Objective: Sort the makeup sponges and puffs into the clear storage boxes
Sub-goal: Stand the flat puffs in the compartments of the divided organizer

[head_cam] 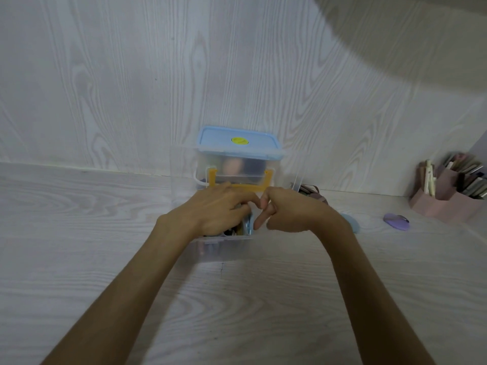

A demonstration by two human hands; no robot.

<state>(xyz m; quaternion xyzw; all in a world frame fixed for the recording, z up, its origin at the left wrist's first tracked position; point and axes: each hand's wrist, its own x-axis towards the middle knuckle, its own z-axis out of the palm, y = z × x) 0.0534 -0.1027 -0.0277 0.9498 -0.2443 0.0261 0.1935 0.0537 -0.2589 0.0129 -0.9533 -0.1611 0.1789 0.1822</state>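
Observation:
A clear storage box stands on the table in front of me, with several puffs and sponges inside. Both hands are over its open top. My left hand curls its fingers down into the box around a blue puff that stands on edge. My right hand presses its straight index finger against that puff's right side, its other fingers curled in. Behind it stands a second clear box with a blue lid and a yellow handle, with dark and tan pieces dimly visible inside.
A light blue puff lies on the table by my right wrist. A purple puff with a strap lies further right. A pink organiser with pens stands at the far right. A dark pouch sits against the wall.

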